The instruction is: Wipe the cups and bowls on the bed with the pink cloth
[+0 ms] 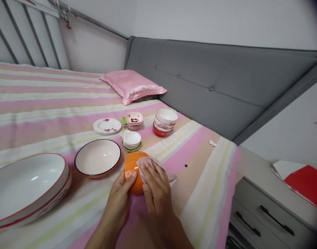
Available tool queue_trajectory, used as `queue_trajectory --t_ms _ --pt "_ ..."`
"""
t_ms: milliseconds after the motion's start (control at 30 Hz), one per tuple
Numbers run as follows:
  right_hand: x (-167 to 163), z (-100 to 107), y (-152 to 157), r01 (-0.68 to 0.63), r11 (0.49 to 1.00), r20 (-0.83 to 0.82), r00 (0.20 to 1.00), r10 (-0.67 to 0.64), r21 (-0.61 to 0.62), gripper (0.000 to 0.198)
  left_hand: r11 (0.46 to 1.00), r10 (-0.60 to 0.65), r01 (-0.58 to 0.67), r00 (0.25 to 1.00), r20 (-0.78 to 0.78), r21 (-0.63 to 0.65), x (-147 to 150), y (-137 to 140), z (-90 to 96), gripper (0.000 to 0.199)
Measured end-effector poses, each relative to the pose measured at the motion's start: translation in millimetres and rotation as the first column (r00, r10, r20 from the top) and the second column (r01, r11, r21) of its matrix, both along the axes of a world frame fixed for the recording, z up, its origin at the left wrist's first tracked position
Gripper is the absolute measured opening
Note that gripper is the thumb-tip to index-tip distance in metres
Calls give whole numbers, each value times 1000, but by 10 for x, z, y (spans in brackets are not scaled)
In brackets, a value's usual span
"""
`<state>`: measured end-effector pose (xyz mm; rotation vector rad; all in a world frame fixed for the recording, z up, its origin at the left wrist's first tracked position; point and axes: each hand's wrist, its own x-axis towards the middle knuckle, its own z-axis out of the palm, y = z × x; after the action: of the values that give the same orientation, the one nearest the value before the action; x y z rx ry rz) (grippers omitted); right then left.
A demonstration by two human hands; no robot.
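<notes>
An orange bowl [132, 160] is tipped on its side above the striped bedspread, its glossy outer face toward me. My left hand [121, 190] grips its left edge, thumb on the orange surface. Under the fingers of my right hand [156, 185], a pale pink cloth [172, 178] is pressed against the bowl's right side. Beyond the bowl stand small white dishes [132, 138] on a green leaf-shaped dish [132, 149]. To the left sits a shallow dark-rimmed bowl [98, 157]. The bowl's inside is hidden from view.
Large red-rimmed bowls [31, 186] lie nested at left. Farther back are flowered plates [107, 126], small pink dishes [134, 118], stacked bowls [166, 119] and a pink pillow [137, 84]. A grey headboard [200, 69] bounds the bed; a drawer cabinet [272, 204] stands right.
</notes>
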<state>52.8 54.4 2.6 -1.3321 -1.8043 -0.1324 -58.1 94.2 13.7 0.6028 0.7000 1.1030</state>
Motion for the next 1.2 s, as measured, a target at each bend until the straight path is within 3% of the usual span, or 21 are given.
queue_trajectory --t_ms 100,200,400,500,633,933,1067,1200 --pt "12 0 24 38 997 -47 998 -41 -61 56 984 -155 165 980 -123 74 5 -33 -34 41" --pt "51 -20 56 50 993 -120 991 -63 -105 54 933 -258 309 931 -259 182 15 -23 -102 38" --pt "162 -83 90 33 977 -343 934 -104 -209 51 789 -243 472 827 -507 393 32 49 -299 35" --pt "172 -107 87 6 976 -388 917 -92 -218 51 771 -209 494 793 -572 403 36 61 -323 33" --pt "134 -118 82 -5 984 -339 939 -57 -178 52 844 -165 392 839 -519 366 30 56 -241 33" --pt "38 -137 62 32 989 -6 999 -33 -141 61 984 -70 92 988 -140 153 -23 44 -169 30" --pt "-26 -135 19 38 987 84 996 -25 -154 62 998 55 -55 998 29 11 -31 70 -100 29" --pt "-104 -98 -45 23 977 160 987 12 -212 62 978 188 -176 977 101 -116 -52 104 -6 23"
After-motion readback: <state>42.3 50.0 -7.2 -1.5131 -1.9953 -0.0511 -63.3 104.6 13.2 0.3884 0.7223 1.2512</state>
